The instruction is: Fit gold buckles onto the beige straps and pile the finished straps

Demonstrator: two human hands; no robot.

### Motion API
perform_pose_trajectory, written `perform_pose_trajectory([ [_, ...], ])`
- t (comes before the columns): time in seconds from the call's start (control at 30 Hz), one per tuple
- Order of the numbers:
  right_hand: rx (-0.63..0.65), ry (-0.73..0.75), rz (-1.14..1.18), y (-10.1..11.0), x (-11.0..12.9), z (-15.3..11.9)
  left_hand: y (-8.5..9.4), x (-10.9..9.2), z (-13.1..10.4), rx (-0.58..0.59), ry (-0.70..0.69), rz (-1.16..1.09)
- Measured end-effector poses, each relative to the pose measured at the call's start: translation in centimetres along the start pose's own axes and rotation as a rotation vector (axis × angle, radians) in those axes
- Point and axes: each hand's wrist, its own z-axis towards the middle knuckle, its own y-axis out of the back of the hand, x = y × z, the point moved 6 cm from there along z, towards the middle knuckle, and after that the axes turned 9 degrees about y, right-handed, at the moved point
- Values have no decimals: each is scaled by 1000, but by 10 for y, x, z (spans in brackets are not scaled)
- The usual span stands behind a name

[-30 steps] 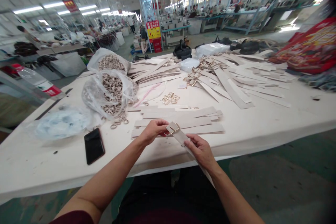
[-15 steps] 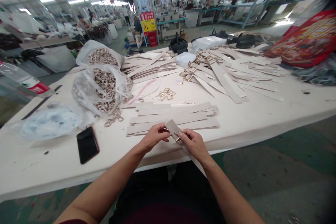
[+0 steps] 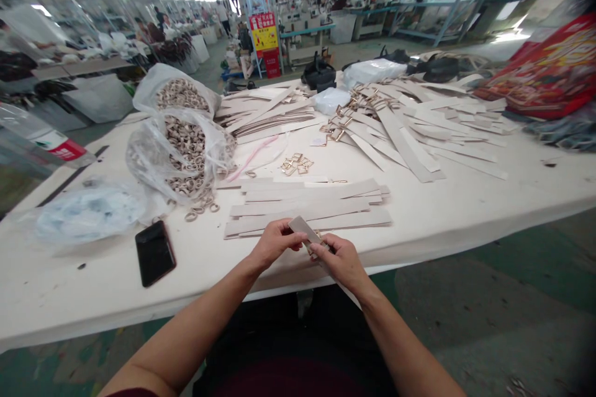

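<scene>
Close to the table's front edge, my left hand (image 3: 278,243) pinches the upper end of a light grey strap (image 3: 302,227). My right hand (image 3: 343,260) closes round the same strap lower down, at a gold-coloured metal buckle (image 3: 318,236) that my fingers partly cover. The strap's tail runs down under my right hand past the table edge. Just beyond my hands lie several flat grey straps (image 3: 307,206) in overlapping rows. A small heap of loose gold buckles (image 3: 297,164) sits behind them.
Clear plastic bags (image 3: 153,155) spill small strap loops (image 3: 189,139) at the left. A black phone (image 3: 155,253) lies front left, near a bottle (image 3: 58,142). Buckled straps (image 3: 405,136) pile up at right, by a red bag (image 3: 549,71). Other people work in the background.
My left thumb has moved onto the strap's upper end. The buckle is more covered by my fingers than before, and my right thumb sits slightly lower.
</scene>
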Motion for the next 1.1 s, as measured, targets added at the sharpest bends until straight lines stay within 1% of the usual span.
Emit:
perform_pose_trajectory([
  [0.13,-102,-34,33,-2,-4,-3,-1,2,-3,-46,-24,-30],
  [0.2,-127,-37,63,-3,-5,-4,-1,3,-4,-36,-27,-63],
  [0.27,-115,-53,113,-5,-7,-3,-2,4,-5,10,-25,-78],
  [0.37,-55,-60,161,-8,-8,-2,-3,4,-4,76,-31,-58],
  [0.47,-28,-35,147,-9,-7,-2,-4,5,-2,82,-52,-51],
  [0.57,-41,-46,123,-7,-9,-4,-8,7,0,40,-80,-65],
  [0.67,-69,-52,99,-6,-11,-5,-13,9,-1,-47,-111,-90],
  [0.73,-115,-56,94,-5,-12,-5,-16,10,-3,-93,-130,-100],
  [0.87,-238,-74,83,-6,-12,-6,-22,8,-9,-135,-149,-63],
  [0.97,-241,-72,110,-10,-13,-4,-21,2,-16,-152,-168,3],
  [1.03,-219,-73,149,-10,-13,-4,-20,0,-21,-109,-163,11],
  [1.1,-195,-81,193,-8,-13,-4,-20,1,-23,-8,-120,-49],
])
